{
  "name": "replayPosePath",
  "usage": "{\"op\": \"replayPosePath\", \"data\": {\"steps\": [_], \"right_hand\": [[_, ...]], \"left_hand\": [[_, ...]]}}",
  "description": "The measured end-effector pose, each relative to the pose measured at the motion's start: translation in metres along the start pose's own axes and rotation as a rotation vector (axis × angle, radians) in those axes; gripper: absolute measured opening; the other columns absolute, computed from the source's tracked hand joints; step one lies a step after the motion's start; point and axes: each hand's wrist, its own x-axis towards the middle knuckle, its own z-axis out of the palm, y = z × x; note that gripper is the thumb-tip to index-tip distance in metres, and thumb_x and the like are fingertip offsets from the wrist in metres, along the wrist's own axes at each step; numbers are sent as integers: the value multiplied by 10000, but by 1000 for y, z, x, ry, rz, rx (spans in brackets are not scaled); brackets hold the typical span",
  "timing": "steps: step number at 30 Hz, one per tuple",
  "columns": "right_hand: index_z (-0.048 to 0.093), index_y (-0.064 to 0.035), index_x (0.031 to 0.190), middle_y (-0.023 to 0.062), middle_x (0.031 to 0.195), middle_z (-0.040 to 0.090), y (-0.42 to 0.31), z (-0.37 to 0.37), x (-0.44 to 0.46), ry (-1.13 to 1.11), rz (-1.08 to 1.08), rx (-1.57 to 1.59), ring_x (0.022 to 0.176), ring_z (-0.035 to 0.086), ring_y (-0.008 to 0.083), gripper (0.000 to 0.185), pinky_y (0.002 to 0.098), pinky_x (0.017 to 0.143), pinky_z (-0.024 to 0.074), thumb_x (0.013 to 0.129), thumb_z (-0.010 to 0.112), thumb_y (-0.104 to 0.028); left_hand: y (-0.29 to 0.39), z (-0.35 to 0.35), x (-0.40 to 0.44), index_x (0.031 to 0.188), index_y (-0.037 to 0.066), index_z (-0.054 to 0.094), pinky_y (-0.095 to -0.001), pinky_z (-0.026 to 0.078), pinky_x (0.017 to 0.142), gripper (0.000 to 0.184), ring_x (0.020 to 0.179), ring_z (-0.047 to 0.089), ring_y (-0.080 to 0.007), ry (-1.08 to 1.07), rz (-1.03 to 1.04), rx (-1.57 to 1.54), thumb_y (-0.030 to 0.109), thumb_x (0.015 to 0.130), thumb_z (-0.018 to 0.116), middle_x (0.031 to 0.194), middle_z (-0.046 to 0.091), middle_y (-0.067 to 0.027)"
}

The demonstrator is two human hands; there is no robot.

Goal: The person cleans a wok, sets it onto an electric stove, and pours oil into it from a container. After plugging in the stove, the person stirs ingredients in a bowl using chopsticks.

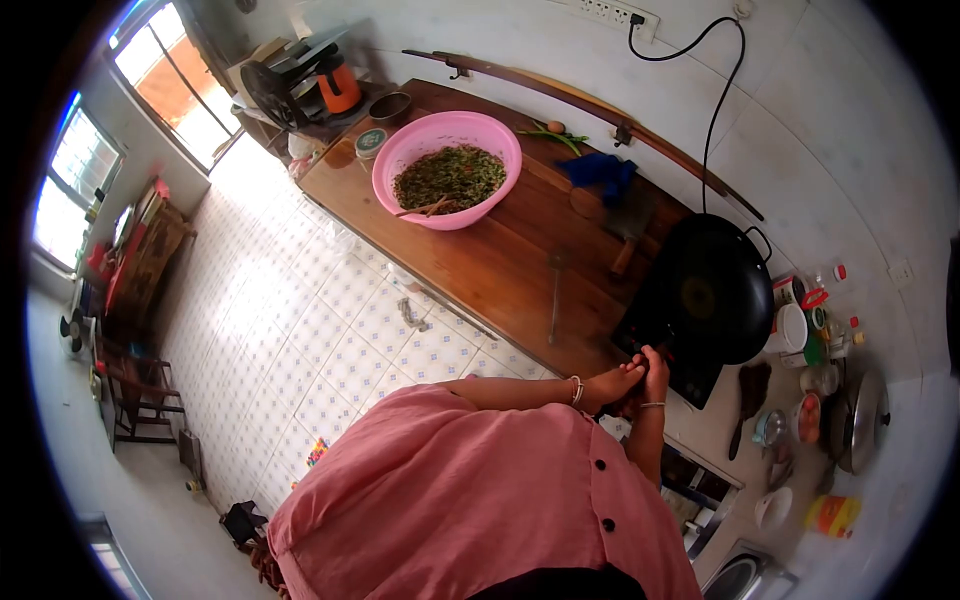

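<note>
Black wok (715, 285) sits on a flat black cooktop (692, 388), at the right end of the wooden desk (490, 255); loop handle (760, 243) on its far side; wok interior dark, a paler round patch at the bottom. Left hand (612, 384) and right hand (655, 372) are close together at the wok's near-left edge, over the front of the cooktop; fingers of both look bent, bracelets on both wrists; whether either is gripping something cannot be told, the spot between them is dark and partly hidden.

Left of the wok lies a cleaver (630, 218), wooden handle pointing toward the near edge; a long thin metal utensil (555, 300) lies farther left; blue cloth (602, 174) beyond, near the wall; green vegetables (562, 140) and a brownish round item (556, 127) next to that. Large pink basin (450, 221) toward the far left, holding chopped green mix (450, 178), with wooden sticks (428, 208) resting in it; lidded tub (370, 142) just beside it.

Right of the wok: jars and bottles clustered by the wall, a large pan lid (862, 422), a dark brush-like tool (750, 400) and a white bowl (773, 508); black cord (738, 85) hangs from the wall socket (605, 12) to behind the wok.
</note>
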Motion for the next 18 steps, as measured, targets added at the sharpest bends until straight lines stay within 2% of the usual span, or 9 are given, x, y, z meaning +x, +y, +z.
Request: {"op": "replayPosePath", "data": {"steps": [4, 7, 9, 10, 12, 14, 16, 18], "right_hand": [[488, -29, 885, 70, 613, 498, 0, -2, 1, -1, 9, -8, 502, 503, 175, 177, 342, 534, 496, 797, 583, -150], [513, -45, 801, 49, 602, 503, 3, -2, 3, 3, 16, -36, 516, 494, 162, 171, 336, 551, 497, 807, 595, -195], [514, -56, 786, 46, 602, 507, 3, -1, 2, 23, 5, -32, 510, 489, 157, 170, 329, 547, 494, 804, 597, -202], [514, -56, 786, 46, 602, 507, 4, -1, 3, 23, 6, -33, 510, 489, 157, 170, 329, 547, 494, 804, 597, -202], [519, -67, 791, 43, 598, 510, 7, -1, 6, 92, -5, 7, 506, 491, 159, 158, 331, 532, 492, 796, 604, -200], [520, -72, 795, 41, 596, 510, 4, -1, 4, 96, -4, -25, 507, 493, 159, 155, 332, 521, 488, 792, 609, -198], [521, -76, 798, 39, 594, 510, 1, -1, 1, 104, -4, -55, 507, 495, 159, 152, 334, 510, 485, 788, 613, -197], [519, -80, 802, 34, 593, 510, 0, -1, -1, 72, -4, -37, 499, 495, 158, 154, 337, 485, 476, 782, 619, -195]], "left_hand": [[0, -3, 1, 784, 104, 438, -258, 352, 421, 405, 465, 447, -132, -20, -32, 45, 455, 931, 300, 581, 472, -38], [4, -6, -1, 832, 99, 476, -259, 367, 423, 423, 471, 463, -133, -17, -73, 31, 468, 933, 296, 598, 499, -49], [3, -11, 2, 1006, 85, 502, -277, 432, 483, 440, 528, 516, -152, 14, 14, 288, 476, 921, 320, 681, 538, -59], [4, -15, 4, 1006, 85, 502, -277, 432, 483, 440, 528, 516, -152, 14, 13, 286, 476, 921, 320, 681, 538, -59], [13, -32, 7, 881, 52, 544, -267, 450, 503, 490, 591, 540, -156, -58, -64, 424, 481, 933, 314, 737, 576, -78], [19, -55, 9, 851, 52, 547, -286, 476, 569, 447, 652, 552, -164, -5, -20, 149, 450, 932, 362, 773, 577, -72], [27, -106, 23, 849, 53, 558, -328, 497, 640, 378, 703, 570, -180, 95, 145, 36, 398, 925, 423, 785, 584, -75], [54, -146, 10, 845, 48, 564, -373, 498, 694, 322, 743, 587, -203, 204, 279, -234, 346, 916, 467, 800, 597, -88]]}}
